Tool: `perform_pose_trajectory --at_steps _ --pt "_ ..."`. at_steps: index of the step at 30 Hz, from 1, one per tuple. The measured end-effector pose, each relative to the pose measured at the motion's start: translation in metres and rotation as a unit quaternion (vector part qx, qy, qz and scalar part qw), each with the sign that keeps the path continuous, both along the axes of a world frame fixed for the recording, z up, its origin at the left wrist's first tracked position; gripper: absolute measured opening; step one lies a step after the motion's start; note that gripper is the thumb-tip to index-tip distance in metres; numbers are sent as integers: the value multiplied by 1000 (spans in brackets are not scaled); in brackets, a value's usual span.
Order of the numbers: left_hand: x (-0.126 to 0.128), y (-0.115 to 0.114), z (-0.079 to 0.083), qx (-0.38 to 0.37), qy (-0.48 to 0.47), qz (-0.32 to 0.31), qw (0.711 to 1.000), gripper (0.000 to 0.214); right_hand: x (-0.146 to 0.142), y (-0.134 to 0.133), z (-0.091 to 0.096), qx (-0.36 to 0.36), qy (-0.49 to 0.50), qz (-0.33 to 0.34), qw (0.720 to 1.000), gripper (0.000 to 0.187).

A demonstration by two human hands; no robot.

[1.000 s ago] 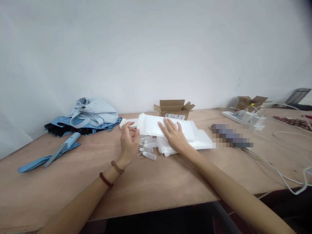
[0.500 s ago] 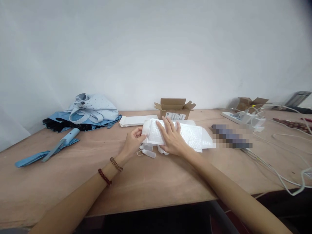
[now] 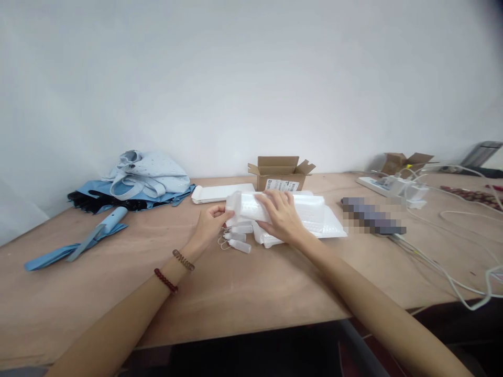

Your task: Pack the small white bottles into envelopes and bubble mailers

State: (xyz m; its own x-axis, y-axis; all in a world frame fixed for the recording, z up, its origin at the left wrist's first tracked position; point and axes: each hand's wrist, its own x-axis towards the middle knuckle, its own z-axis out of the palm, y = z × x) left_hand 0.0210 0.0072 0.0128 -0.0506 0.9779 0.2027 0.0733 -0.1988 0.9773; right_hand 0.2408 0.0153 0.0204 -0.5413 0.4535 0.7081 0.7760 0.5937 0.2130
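Left hand [image 3: 212, 222] pinches the left end of a padded envelope [image 3: 308, 203], thumb on top; right hand [image 3: 281, 213] rests spread over its middle, thumb at the near edge, and cannot tell whether it grips or only presses. The envelope's long axis runs left to right, away from the left hand and under the right, above further envelopes [image 3: 334, 226] on the tabletop [image 3: 243, 293]. Small bottles [image 3: 239, 246] lie just nearer the person, below its left end; open box [image 3: 280, 180] behind.
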Motion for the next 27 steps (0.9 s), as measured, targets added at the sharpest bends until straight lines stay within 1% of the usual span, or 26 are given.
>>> perform_pose_trajectory --at_steps 2,4,5,7,10,13,16,19,23,27 --pt "-4 3 1 12 24 7 1000 27 4 2 2 -2 3 10 1000 52" --pt "-11 5 3 18 59 -6 998 30 8 4 4 -2 4 5 1000 48" --pt "-15 6 5 16 81 -26 996 30 11 5 5 -2 5 -1 1000 47" --pt "-23 7 7 6 140 -84 987 29 15 7 5 -3 9 -15 1000 47" --pt "-34 8 9 -1 233 -166 958 28 21 11 5 -10 16 -33 999 46" --pt "-38 9 7 12 285 -199 937 25 23 12 4 -14 19 -43 999 44" --pt "-36 8 5 30 310 -202 929 22 22 12 4 -14 19 -49 999 42" --pt "-33 6 5 44 330 -177 926 19 21 12 4 -17 17 -50 998 43" --pt "-31 4 7 35 323 -149 934 19 21 13 3 -22 17 -47 998 44" --pt "-33 4 9 23 303 -151 941 19 21 13 2 -24 19 -45 999 43"
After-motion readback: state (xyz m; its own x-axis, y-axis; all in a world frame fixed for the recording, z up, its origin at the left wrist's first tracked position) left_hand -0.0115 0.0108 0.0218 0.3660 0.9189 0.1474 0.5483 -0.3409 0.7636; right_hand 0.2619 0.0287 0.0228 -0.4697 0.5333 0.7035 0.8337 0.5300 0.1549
